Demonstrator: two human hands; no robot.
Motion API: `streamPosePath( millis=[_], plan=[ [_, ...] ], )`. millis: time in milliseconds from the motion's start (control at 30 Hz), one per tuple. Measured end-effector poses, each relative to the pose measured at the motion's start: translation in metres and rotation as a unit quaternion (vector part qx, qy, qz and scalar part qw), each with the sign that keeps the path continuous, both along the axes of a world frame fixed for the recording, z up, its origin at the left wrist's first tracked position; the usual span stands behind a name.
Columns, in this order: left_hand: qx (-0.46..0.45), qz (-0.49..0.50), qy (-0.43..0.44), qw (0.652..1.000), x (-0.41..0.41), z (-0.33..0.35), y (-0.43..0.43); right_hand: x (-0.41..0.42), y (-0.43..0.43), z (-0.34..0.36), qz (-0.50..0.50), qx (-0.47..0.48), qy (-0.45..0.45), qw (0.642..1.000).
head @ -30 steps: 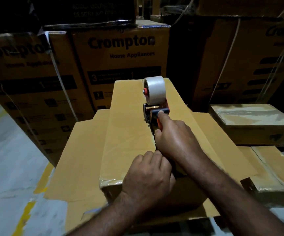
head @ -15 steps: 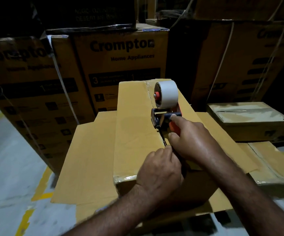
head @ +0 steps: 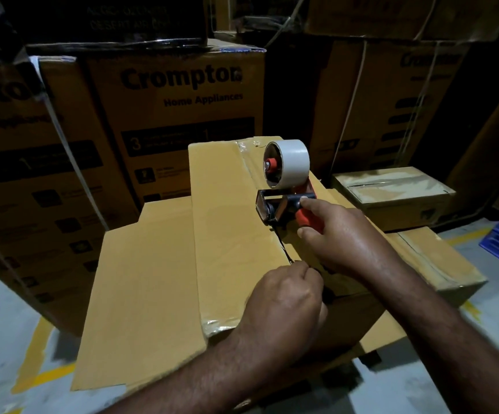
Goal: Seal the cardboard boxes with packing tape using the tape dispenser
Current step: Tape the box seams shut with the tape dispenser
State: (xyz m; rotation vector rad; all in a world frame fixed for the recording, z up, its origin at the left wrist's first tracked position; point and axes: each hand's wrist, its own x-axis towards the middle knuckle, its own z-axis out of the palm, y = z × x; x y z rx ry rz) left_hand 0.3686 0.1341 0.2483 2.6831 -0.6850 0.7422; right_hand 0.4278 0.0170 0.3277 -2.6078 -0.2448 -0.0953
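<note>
1. Left hand (head: 284, 303), curled, pins the tape end near the cardboard box (head: 227, 234)'s front seam; it should press firmly.
2. Right hand (head: 341, 237), wrapped round the one tape dispenser (head: 287, 189) on the box top, should pull straight along the seam.
3. Beside it: two taped boxes.

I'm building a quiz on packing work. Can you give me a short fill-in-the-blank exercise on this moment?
1. The right hand grips the dispenser by its ____ handle.
2. The tape roll on the dispenser is ____ in colour.
3. The left hand rests at the box seam, ____ the viewer than the dispenser.
4. The big carton behind reads "Crompton Home ____".

Missing words: red; white; nearer; Appliances
</note>
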Motion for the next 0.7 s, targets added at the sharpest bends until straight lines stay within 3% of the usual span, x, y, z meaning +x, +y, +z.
streamPosePath(
  millis=[300,467,567,700],
  plan=[
    [0.026,-0.062,-0.024,0.997,-0.003,0.012,0.017,-0.007,0.001,-0.009,-0.014,0.003,0.003,1.0],
    [0.1,-0.122,0.074,0.985,0.004,0.023,0.027,-0.007,-0.004,-0.005,-0.014,0.022,0.005,1.0],
    [0.07,-0.158,0.109,0.979,0.008,0.031,0.031,-0.007,-0.007,-0.004,-0.012,0.024,0.005,1.0],
    [0.039,-0.133,0.095,0.986,0.005,0.023,0.025,-0.008,-0.008,-0.006,-0.012,0.026,0.003,1.0]
  ],
)
